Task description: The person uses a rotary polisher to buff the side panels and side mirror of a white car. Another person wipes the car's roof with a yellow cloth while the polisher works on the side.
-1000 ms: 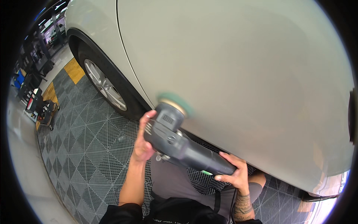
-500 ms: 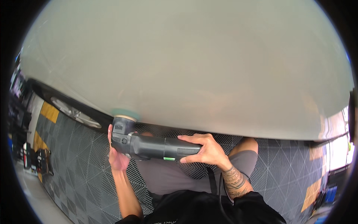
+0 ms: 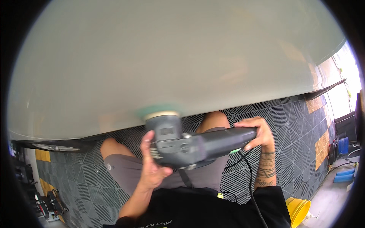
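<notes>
A black corded polisher (image 3: 205,144) lies crosswise in front of me, gripped in both hands. Its green pad (image 3: 159,111), blurred at the rim, meets the lower side of a grey-beige car body panel (image 3: 190,57). My left hand (image 3: 152,167) cups the head end, thumb and fingers around its near left side. Around the rear of the body wraps my right hand (image 3: 262,133), closed on the handle. From that end a black cord (image 3: 251,178) hangs down past my right forearm.
Grey grid floor tiles (image 3: 289,152) with yellow patches lie below. A car wheel (image 3: 57,146) shows at the left under the panel. A yellow bucket (image 3: 298,209) stands at lower right, near blue items (image 3: 345,174). My knees are bent close to the car's lower edge.
The polisher has moved right along the panel with both hands on it, and its head now looks nearer. My view has turned, bringing the yellow bucket into sight.
</notes>
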Demonstrator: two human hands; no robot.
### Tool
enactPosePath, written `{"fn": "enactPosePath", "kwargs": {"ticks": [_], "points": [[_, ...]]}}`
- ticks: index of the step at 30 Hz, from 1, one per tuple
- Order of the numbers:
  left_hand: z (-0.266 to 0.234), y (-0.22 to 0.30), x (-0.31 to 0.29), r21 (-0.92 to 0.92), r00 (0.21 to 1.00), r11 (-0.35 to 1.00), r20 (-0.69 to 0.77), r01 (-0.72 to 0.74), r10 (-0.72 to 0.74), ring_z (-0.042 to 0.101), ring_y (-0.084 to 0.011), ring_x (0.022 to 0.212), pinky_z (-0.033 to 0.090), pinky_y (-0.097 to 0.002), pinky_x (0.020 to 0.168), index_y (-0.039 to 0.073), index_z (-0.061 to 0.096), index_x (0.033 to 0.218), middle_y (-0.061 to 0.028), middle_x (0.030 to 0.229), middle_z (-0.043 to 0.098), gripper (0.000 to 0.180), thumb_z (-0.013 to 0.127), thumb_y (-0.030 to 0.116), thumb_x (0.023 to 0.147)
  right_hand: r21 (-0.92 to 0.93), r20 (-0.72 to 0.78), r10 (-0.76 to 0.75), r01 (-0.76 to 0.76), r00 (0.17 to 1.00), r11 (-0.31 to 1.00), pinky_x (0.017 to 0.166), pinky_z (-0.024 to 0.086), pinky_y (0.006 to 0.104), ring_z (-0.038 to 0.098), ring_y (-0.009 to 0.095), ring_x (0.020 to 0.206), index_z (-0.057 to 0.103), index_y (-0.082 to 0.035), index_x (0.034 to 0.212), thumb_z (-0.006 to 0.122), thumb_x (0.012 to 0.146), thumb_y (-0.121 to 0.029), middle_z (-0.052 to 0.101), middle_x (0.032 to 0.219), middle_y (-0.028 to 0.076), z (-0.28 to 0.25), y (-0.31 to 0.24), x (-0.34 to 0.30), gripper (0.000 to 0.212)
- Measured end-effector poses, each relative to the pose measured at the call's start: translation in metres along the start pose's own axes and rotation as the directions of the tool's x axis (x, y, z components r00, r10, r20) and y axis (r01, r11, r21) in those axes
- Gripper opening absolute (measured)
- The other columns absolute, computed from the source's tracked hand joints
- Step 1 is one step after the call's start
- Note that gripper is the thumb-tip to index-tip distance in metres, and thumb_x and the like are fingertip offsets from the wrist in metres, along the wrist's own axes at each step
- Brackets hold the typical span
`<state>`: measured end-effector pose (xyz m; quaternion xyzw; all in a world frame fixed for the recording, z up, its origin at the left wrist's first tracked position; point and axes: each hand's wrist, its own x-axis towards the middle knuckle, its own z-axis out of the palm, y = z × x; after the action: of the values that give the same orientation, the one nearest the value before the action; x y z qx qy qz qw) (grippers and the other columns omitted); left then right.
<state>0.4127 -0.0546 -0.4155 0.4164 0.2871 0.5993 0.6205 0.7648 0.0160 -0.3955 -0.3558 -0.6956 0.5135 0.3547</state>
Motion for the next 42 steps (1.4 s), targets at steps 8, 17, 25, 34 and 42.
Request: {"fn": "enactPosePath", "kwargs": {"ticks": [8,17,25,34,42], "points": [[0.126,-0.065,0.046,0.249,0.941,0.964,0.339,-0.093,0.003,0.038,-0.0247,0.130,0.034,-0.0404,0.108,0.014,0.008,0.150,-0.0144,0.141,0.031,0.098,0.077,0.019,0.081,0.023,-0.194,0.146,-0.145,0.970,0.989,0.081,0.053,0.0305,0.070,0.026,0.082,0.068,0.008,0.106,0.090,0.033,-0.030,0.070,0.094,0.019,-0.143,0.027,-0.093,0.085],[0.087,-0.104,0.021,0.004,0.983,1.000,0.184,-0.019,0.018,0.035,-0.0233,0.132,0.033,-0.0391,0.108,0.011,0.011,0.149,-0.0134,0.142,0.030,0.100,0.080,0.014,0.077,-0.161,-0.073,0.234,-0.243,0.970,0.957,0.077,0.049,0.0287,0.067,0.022,0.080,0.069,0.009,0.100,0.087,0.030,-0.031,0.070,0.092,0.017,-0.111,0.012,-0.059,0.082],[-0.020,-0.060,-0.015,-0.112,0.992,0.990,-0.099,-0.087,0.076,0.034,-0.0251,0.133,0.031,-0.0409,0.109,0.018,-0.004,0.150,-0.0124,0.145,0.027,0.119,0.084,0.016,0.070,-0.282,0.035,-0.013,0.022,0.999,0.959,0.064,0.048,0.0287,0.062,0.018,0.066,0.070,0.005,0.101,0.088,0.039,-0.025,0.069,0.080,0.013,0.011,0.005,0.010,0.071],[-0.139,-0.005,-0.070,0.170,0.736,0.897,-0.521,-0.407,0.433,0.041,-0.0226,0.128,0.047,-0.0346,0.094,0.009,0.026,0.145,-0.0107,0.144,0.033,0.066,0.058,0.037,0.094,-0.328,0.143,-0.064,0.108,0.988,0.938,0.071,0.052,0.0310,0.066,0.021,0.074,0.067,0.004,0.111,0.088,0.054,-0.023,0.069,0.085,0.014,0.191,-0.022,0.098,0.066],[-0.249,0.071,-0.088,0.882,0.676,0.471,-0.343,-0.007,0.652,0.020,-0.0346,0.139,0.024,-0.0475,0.114,0.012,0.018,0.146,-0.0182,0.149,0.013,0.141,0.095,0.044,0.033,-0.281,0.162,-0.141,0.182,0.977,0.942,0.075,0.053,0.0332,0.068,0.025,0.079,0.066,0.000,0.114,0.088,0.059,-0.028,0.069,0.090,0.018,0.311,-0.042,0.170,0.066]]}}
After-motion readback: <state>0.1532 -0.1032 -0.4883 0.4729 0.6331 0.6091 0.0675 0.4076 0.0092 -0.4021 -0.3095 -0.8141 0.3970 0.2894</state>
